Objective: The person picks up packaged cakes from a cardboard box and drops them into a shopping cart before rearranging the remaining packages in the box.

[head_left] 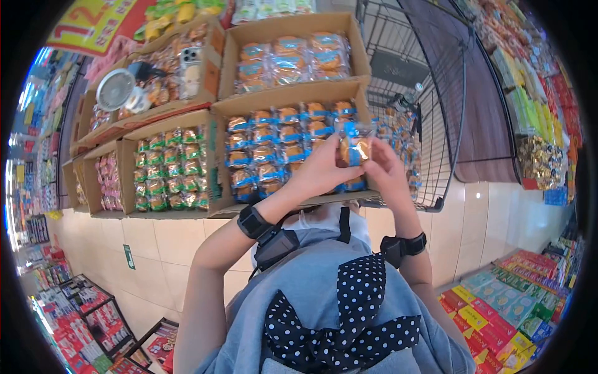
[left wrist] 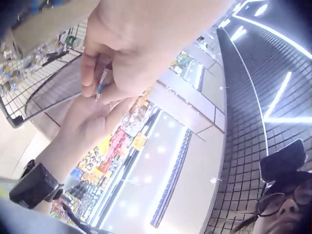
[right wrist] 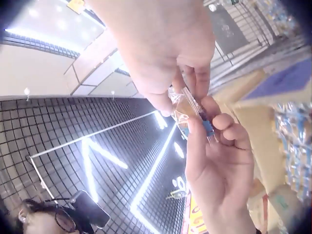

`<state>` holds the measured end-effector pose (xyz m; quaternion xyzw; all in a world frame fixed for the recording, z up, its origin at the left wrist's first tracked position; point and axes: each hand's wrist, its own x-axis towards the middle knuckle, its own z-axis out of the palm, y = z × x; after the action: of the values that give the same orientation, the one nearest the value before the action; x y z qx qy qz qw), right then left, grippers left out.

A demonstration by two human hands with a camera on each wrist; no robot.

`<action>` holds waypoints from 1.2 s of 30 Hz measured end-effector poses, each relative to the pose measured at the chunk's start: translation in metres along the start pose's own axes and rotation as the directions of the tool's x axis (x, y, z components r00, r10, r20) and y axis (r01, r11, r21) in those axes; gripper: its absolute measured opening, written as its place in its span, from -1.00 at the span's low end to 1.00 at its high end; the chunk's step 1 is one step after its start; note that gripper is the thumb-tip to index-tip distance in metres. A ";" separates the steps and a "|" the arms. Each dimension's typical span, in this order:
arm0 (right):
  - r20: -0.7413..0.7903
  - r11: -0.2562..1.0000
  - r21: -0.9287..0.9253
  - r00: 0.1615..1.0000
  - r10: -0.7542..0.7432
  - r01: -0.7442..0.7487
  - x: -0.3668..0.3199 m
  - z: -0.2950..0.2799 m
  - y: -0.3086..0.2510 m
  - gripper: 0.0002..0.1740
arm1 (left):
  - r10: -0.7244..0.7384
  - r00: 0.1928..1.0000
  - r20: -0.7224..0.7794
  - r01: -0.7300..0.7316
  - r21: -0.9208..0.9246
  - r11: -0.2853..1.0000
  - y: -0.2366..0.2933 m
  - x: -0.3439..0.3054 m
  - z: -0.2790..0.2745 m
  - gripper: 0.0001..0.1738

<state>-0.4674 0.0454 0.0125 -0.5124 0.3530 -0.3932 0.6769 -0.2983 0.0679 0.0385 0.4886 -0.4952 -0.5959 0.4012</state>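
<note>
A small clear packet with a brown, round item and blue print is between both hands above an open carton of similar blue-banded packets. My left hand pinches its left side, and my right hand pinches its right side. In the left wrist view my left hand largely covers the packet, with my right hand below. The right wrist view shows the packet between the fingertips of my right hand and left hand.
A wire cart holding packets stands right of the cartons. Left is a carton of green-banded packets; behind it lie a phone and a small round fan. Another carton sits behind. Boxed goods are at lower right.
</note>
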 end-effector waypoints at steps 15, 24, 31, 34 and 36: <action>0.282 0.493 -0.870 0.843 0.459 0.023 0.066 0.064 0.076 -0.81 | 0.046 0.999 -0.006 -0.034 0.586 0.810 -0.119 -0.057 -0.138 -0.78; 0.360 0.360 -0.895 0.904 0.231 0.264 0.081 0.068 0.142 -0.92 | -0.296 0.863 0.410 -0.047 0.648 0.760 -0.132 -0.031 -0.126 -0.72; 0.243 0.258 -0.949 0.939 0.243 0.179 0.075 0.072 0.122 -0.83 | -0.536 0.658 0.529 0.054 0.676 0.735 -0.149 -0.021 -0.114 -0.50; 0.193 0.137 -0.979 0.917 0.350 0.154 0.070 0.082 0.104 -0.78 | -0.570 0.615 0.545 0.063 0.687 0.724 -0.149 -0.017 -0.113 -0.47; 0.281 0.160 -0.959 0.856 0.433 0.234 0.070 0.082 0.099 -0.74 | -0.583 0.604 0.543 0.085 0.684 0.725 -0.149 -0.016 -0.114 -0.47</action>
<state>-0.3473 0.0339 -0.0707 -0.8804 0.3667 0.1256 0.2733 -0.1829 0.0887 -0.1081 0.3969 -0.6646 -0.6192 -0.1321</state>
